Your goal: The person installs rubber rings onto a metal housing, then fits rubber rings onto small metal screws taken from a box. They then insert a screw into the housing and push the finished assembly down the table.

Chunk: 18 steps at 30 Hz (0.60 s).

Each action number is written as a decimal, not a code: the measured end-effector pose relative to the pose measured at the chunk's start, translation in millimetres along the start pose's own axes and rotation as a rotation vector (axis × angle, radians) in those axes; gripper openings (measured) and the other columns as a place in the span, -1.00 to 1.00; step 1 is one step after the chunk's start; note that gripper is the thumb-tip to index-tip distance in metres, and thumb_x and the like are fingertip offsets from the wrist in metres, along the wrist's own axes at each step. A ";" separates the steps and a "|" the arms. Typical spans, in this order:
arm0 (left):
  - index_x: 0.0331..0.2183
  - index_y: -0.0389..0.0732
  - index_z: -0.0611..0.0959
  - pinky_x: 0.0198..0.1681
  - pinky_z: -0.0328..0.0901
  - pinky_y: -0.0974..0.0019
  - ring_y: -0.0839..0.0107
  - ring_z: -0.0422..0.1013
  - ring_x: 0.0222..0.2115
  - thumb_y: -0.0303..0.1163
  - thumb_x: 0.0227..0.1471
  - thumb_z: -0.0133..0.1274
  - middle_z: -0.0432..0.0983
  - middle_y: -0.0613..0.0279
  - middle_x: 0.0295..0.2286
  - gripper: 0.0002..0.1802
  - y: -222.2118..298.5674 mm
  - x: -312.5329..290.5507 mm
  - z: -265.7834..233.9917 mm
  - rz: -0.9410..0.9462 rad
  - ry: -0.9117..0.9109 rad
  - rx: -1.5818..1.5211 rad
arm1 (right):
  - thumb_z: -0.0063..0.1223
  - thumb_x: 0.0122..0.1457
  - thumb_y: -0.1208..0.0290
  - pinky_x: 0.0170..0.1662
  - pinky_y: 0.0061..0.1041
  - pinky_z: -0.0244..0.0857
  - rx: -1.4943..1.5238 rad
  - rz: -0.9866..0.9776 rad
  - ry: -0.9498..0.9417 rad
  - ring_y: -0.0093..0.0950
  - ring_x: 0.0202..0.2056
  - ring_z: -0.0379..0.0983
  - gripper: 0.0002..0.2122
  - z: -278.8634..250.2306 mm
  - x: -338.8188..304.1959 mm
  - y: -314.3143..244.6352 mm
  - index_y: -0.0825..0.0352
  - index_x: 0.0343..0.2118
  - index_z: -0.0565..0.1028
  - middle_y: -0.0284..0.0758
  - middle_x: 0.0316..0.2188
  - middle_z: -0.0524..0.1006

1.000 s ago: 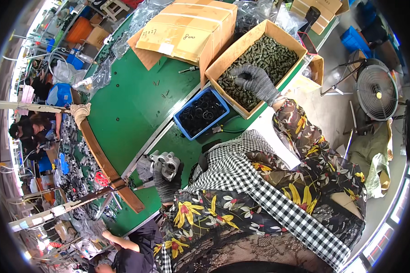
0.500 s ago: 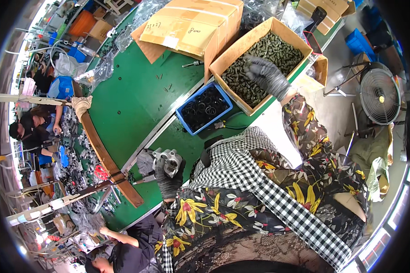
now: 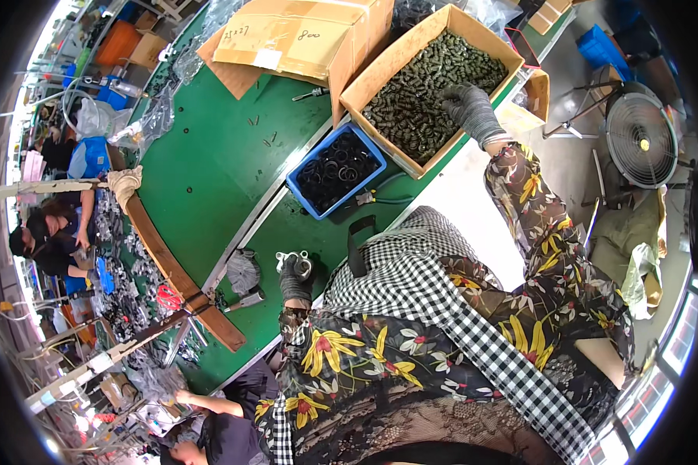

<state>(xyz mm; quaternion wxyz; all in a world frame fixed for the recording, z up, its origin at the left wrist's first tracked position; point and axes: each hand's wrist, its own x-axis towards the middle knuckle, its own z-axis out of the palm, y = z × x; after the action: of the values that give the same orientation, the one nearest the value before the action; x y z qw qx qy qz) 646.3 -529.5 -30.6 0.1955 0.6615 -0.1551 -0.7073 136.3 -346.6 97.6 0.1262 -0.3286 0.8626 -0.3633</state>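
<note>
My left hand (image 3: pixel 295 288), in a dark grey glove, is closed around a silver metal casting (image 3: pixel 292 260) with rounded lobes. It hovers over the green bench near my body. My right hand (image 3: pixel 467 108), in a similar glove, is over the right side of an open cardboard box (image 3: pixel 388 62). Small dark coil-like pieces (image 3: pixel 419 97), which look like springs, fill that box. The right fingers are curled together; whatever is between them is hidden. Beside the box stands a blue bin (image 3: pixel 302 198) of black rings (image 3: pixel 337 172).
Pliers (image 3: pixel 384 200) lie by the blue bin. A grey bundle (image 3: pixel 243 271) and a tool with a metal end (image 3: pixel 246 301) rest left of my left hand. A larger carton (image 3: pixel 295 39) stands behind. Co-workers (image 3: pixel 217 418) sit across the bench; a floor fan (image 3: pixel 640 143) is at right.
My right hand has moved right across the pieces, toward the box's edge, and its fingers have drawn together. My left hand has turned the casting and sits farther from the grey bundle.
</note>
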 end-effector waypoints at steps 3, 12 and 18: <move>-0.20 -0.07 0.52 -0.29 0.39 0.03 0.22 0.43 -0.33 -0.15 -0.12 0.14 0.50 0.22 -0.32 -0.60 -5.6 30.1 -6.1 0.027 0.054 0.053 | 0.15 -0.04 0.57 -0.23 -0.35 0.36 -0.111 -0.220 0.148 -0.18 -0.30 0.43 -0.82 -2.6 -7.4 5.0 0.31 -0.32 0.55 -0.15 -0.36 0.49; -0.42 -0.33 0.64 -0.47 0.37 0.20 0.25 0.53 -0.50 -0.13 -0.14 0.12 0.57 0.04 -0.53 -0.60 16.2 41.8 17.3 0.506 0.164 1.579 | 0.17 0.00 0.55 -0.31 -0.51 0.36 -0.028 -0.127 0.363 -0.46 -0.40 0.44 -0.80 10.5 -5.7 3.0 0.32 -0.26 0.50 -0.24 -0.36 0.50; -0.43 -0.34 0.64 -0.43 0.36 0.22 0.25 0.51 -0.52 -0.07 -0.11 0.07 0.57 0.04 -0.53 -0.55 20.3 11.4 17.3 0.739 -0.119 1.186 | 0.20 -0.05 0.41 -0.24 -0.38 0.36 -0.260 0.075 -0.111 -0.27 -0.33 0.50 -0.82 -4.0 -4.7 -21.7 0.27 -0.34 0.54 -0.20 -0.41 0.55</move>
<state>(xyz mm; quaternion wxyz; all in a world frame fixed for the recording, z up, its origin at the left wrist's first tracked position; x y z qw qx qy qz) 630.0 -553.5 -29.5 0.0205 0.5205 -0.7400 -0.4256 148.3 -352.6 115.7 0.1437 -0.3295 0.9057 -0.2248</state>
